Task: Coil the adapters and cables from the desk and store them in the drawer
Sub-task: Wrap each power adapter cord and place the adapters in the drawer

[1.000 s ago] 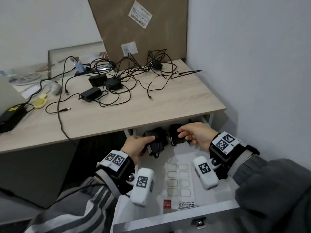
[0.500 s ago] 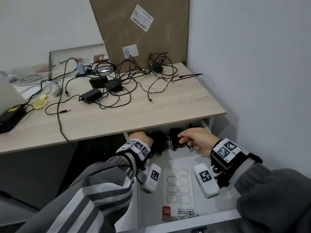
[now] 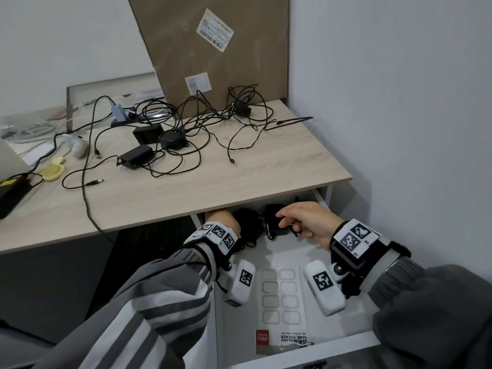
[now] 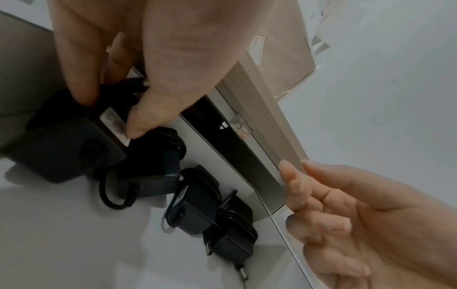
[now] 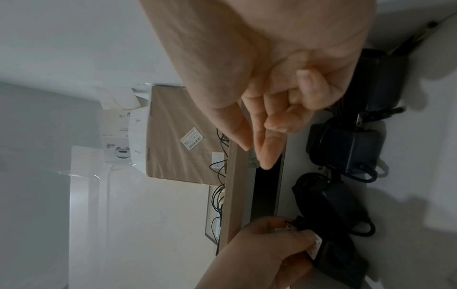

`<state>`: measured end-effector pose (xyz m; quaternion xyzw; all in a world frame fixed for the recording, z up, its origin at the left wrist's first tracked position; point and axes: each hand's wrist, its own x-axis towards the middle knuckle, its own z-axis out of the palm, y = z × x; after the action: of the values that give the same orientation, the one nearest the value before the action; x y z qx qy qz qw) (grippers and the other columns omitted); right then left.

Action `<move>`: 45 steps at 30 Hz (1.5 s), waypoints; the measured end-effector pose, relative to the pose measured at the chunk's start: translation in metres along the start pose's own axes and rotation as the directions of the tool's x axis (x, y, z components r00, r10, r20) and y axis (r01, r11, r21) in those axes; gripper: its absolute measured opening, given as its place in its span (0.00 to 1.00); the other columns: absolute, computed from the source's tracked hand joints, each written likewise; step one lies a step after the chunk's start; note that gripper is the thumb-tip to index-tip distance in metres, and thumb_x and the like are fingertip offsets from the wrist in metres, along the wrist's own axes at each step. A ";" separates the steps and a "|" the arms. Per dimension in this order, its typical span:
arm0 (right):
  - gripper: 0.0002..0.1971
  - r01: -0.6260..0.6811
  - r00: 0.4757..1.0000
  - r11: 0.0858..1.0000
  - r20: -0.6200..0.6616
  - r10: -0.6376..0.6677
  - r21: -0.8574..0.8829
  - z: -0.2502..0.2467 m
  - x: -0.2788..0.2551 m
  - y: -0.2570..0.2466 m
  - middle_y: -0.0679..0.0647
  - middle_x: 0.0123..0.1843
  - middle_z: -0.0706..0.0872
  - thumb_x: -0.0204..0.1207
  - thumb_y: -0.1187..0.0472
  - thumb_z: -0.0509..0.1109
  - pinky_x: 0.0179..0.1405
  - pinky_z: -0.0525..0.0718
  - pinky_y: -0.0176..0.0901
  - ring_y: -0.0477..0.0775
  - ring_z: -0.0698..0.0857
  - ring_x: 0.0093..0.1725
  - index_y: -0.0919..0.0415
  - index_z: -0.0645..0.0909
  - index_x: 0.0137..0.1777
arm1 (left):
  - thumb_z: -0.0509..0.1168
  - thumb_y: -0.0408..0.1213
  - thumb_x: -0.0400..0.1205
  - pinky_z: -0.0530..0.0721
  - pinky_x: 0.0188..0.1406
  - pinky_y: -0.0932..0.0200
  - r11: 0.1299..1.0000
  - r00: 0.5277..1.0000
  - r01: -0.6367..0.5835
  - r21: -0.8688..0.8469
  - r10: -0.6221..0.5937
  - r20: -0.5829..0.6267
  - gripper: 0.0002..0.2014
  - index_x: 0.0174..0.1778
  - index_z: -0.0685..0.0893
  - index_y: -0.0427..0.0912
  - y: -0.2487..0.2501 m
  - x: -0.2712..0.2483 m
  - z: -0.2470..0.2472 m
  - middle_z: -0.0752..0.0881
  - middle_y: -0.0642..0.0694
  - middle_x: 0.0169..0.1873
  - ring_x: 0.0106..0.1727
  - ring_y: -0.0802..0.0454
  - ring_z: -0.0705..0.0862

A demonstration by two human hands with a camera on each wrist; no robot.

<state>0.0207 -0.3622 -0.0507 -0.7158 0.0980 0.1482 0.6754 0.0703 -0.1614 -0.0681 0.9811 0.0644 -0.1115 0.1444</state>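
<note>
The left hand (image 4: 128, 50) grips a black, matte, block-shaped adapter (image 4: 61, 150) at the back of the open white drawer (image 3: 332, 344), under the edge of the wood-grain desk (image 3: 239, 177). The thumb presses a pale rectangular label on the adapter's upper face, and the other fingers curl over its far side. Just right of these fingers, three more black adapters (image 4: 197, 211) lie in a row on the smooth drawer floor, each with its thin round cable wound about the body. The right hand (image 3: 306, 222) hovers above that row with fingers loosely curled and holding nothing. A sticker sheet (image 3: 279, 296) of rounded rectangles lies on the drawer floor nearer the wrists. Beyond both hands, loose adapters and tangled cables (image 3: 186, 134) lie on the desk top before a leaning brown cardboard panel (image 3: 213, 49).
</note>
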 end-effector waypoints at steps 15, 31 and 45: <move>0.06 -0.001 1.000 1.000 0.006 0.001 0.002 -0.002 0.000 0.000 0.54 0.36 0.88 0.78 0.62 0.68 0.15 0.61 0.31 0.44 0.71 0.26 0.62 0.85 0.47 | 0.72 0.34 0.77 0.76 0.63 0.55 0.997 1.000 -0.029 -0.078 0.029 -0.002 0.30 0.75 0.72 0.36 -0.007 0.003 -0.001 0.79 0.37 0.69 0.68 0.40 0.79; 0.06 -0.012 0.999 1.000 -0.051 0.011 -0.017 -0.004 -0.005 0.002 0.53 0.36 0.89 0.78 0.62 0.68 0.15 0.62 0.31 0.45 0.72 0.27 0.62 0.86 0.47 | 0.54 0.21 0.82 0.73 0.65 0.60 0.955 0.987 -0.145 -0.259 0.159 0.032 0.21 0.66 0.84 0.36 -0.023 -0.037 -0.049 0.81 0.41 0.68 0.70 0.44 0.78; 0.06 0.135 0.985 0.985 -0.125 -0.122 0.104 -0.004 -0.004 -0.013 0.52 0.33 0.86 0.80 0.62 0.66 0.16 0.64 0.31 0.44 0.72 0.26 0.60 0.84 0.44 | 0.60 0.30 0.82 0.73 0.20 0.77 0.702 0.958 -0.288 -0.651 0.218 -0.187 0.09 0.47 0.86 0.35 0.015 -0.025 -0.081 0.87 0.46 0.36 0.30 0.56 0.81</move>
<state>0.0215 -0.3657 -0.0367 -0.6891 0.0998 0.0558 0.7156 0.0651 -0.1540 0.0171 0.8660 -0.0283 -0.0126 0.4991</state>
